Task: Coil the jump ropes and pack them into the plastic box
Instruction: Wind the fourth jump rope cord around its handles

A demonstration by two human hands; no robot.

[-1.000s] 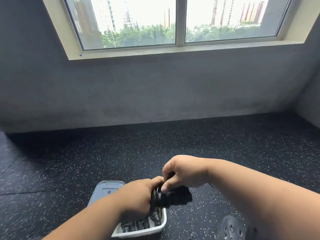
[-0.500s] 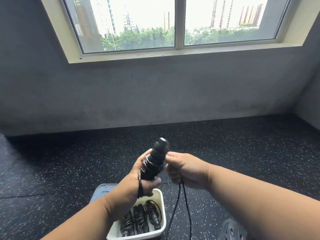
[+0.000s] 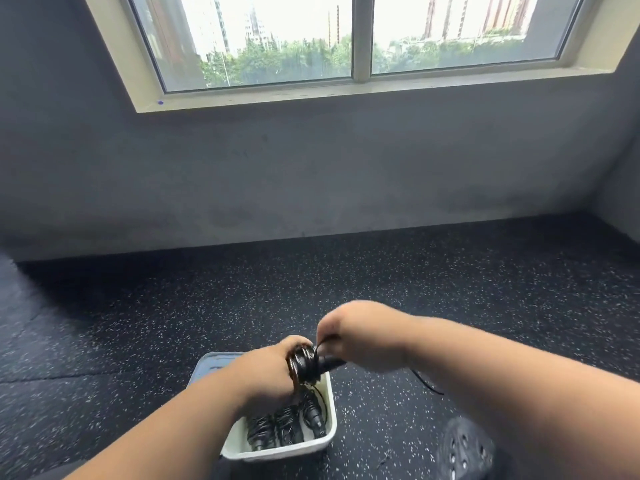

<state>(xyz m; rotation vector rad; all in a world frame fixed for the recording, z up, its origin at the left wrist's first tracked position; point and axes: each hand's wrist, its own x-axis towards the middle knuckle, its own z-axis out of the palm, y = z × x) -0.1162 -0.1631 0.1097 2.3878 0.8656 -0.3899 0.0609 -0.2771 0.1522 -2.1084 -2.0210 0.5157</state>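
Our left hand [image 3: 273, 370] is clamped around the black handles [image 3: 313, 365] of a jump rope, which lie roughly level with their long axis running left to right, the free ends pointing right toward our right hand [image 3: 360, 341]. Coils of thin black cord [image 3: 298, 358] wrap the handles next to the left fist. The right hand is pinched shut on the cord just above the handles, and a loose tail of it [image 3: 427, 384] trails off to the right over the floor [image 3: 138, 323].

The bundle hangs above the far end of a white plastic box [image 3: 277, 452] sitting on the floor near us. Inside it three wound ropes [image 3: 287, 424] lie side by side, their long axes running near to far (motion blur softens the detail). A grey lid [image 3: 213, 363] lies just beyond the box, partly hidden by our left arm. We can read no label or writing anywhere. A dark perforated shoe [image 3: 464, 445] shows at the near right, and a window [image 3: 360, 36] fills the far wall.
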